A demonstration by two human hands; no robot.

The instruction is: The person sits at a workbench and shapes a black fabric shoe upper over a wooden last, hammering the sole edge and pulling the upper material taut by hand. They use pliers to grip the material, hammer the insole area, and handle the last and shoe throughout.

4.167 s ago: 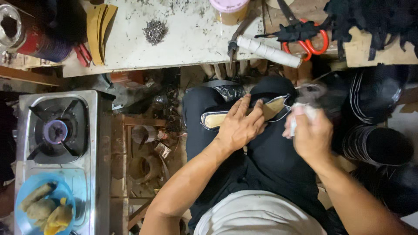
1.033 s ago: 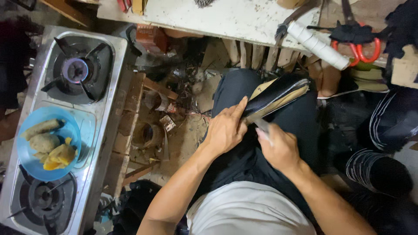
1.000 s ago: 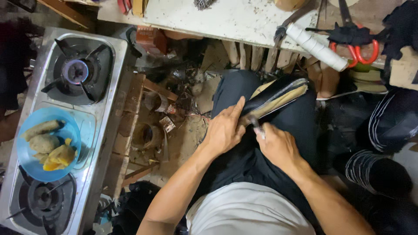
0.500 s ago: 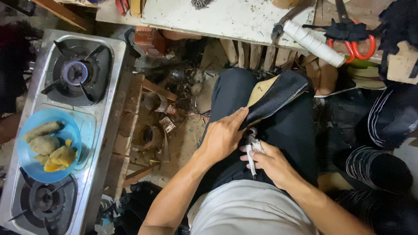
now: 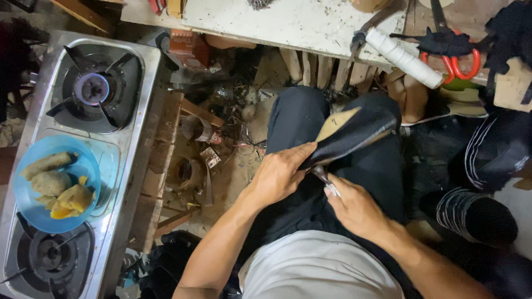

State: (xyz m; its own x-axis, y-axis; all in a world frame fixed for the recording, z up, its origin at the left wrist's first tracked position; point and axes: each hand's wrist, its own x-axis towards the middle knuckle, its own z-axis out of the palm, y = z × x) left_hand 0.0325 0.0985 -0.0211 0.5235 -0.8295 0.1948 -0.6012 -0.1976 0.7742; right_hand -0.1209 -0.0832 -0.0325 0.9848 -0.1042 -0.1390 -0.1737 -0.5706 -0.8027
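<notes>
Gripping the black leather shoe upper with its tan lining (image 5: 349,135) across my lap, my left hand (image 5: 280,176) is closed around its near end, fingers curled over the edge. My right hand (image 5: 354,207) is clenched on a small metal hand tool with a pale handle (image 5: 326,182), its tip touching the underside of the leather right by my left thumb. I judge this is the working of the edge, and the next stroke calls for a firm hold and a steady, shallow angle so the tip doesn't slip into my fingers. The leather looks smooth, slightly glossy, stiff enough to keep its curve.

Off to my left, a steel two-burner gas stove (image 5: 124,166) carries a blue plastic bowl of yellowish cooked food (image 5: 33,213). Farther out, the scuffed white workbench (image 5: 288,22) holds a white roll (image 5: 404,58) and red-handled scissors (image 5: 463,61).
</notes>
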